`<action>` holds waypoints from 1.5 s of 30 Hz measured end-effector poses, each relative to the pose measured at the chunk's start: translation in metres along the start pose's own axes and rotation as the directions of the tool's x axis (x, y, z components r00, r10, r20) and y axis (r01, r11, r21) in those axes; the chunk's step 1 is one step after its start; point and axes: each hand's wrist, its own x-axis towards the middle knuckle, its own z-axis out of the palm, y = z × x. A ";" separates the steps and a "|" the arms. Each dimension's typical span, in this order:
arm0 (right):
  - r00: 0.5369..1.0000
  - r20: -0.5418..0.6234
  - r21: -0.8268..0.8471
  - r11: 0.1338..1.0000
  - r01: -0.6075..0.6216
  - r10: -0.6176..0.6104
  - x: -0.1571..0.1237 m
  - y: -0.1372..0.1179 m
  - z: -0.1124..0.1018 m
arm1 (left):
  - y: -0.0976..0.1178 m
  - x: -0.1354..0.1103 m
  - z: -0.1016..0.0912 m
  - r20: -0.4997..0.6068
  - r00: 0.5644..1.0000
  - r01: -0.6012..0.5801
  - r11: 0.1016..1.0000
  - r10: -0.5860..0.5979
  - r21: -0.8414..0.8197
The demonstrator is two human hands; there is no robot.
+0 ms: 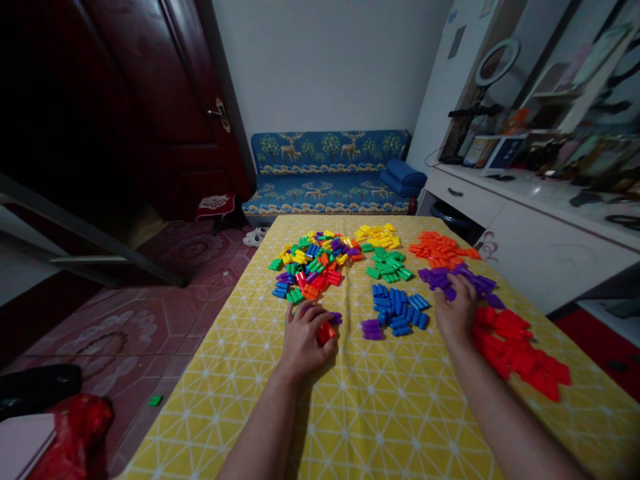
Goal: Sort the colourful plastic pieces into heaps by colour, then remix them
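your yellow-clothed table (380, 413) carries a mixed pile (313, 263) far left, a red pile (520, 350) near right and a blue pile (397, 308) between your hands. your right hand (455, 313) lies on the near edge of the purple pile (453, 277), and i cannot tell whether it grips any piece. your left hand (303, 340), just near of the mixed pile, curls closed around a red piece (326, 332), a purple piece (335, 318) at its fingertips.

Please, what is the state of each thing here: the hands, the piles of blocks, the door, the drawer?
Left hand: curled shut around a red block.
Right hand: palm down, fingers touching the purple pile.
Mixed pile: unsorted, many colours.
Blue pile: sorted by colour.
Door: closed.
Drawer: closed.
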 end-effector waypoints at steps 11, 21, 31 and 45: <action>0.579 0.718 0.161 0.902 0.401 -0.386 -0.121 -0.136 0.043 | -0.004 0.000 0.002 -0.001 0.999 0.049 0.998 -0.049 -0.028; 0.644 0.696 0.038 0.911 0.411 -0.319 -0.131 -0.139 0.048 | -0.016 0.000 0.008 -0.107 0.992 0.067 0.997 -0.072 -0.046; 0.935 0.340 0.292 0.956 -0.002 -0.102 -0.110 -0.117 0.038 | -0.026 -0.001 0.009 -0.331 0.932 0.106 0.984 -0.149 -0.144; 0.849 0.011 0.578 0.689 -0.437 0.529 0.006 0.021 0.006 | -0.027 0.000 0.012 -0.365 0.908 0.101 0.954 -0.204 -0.281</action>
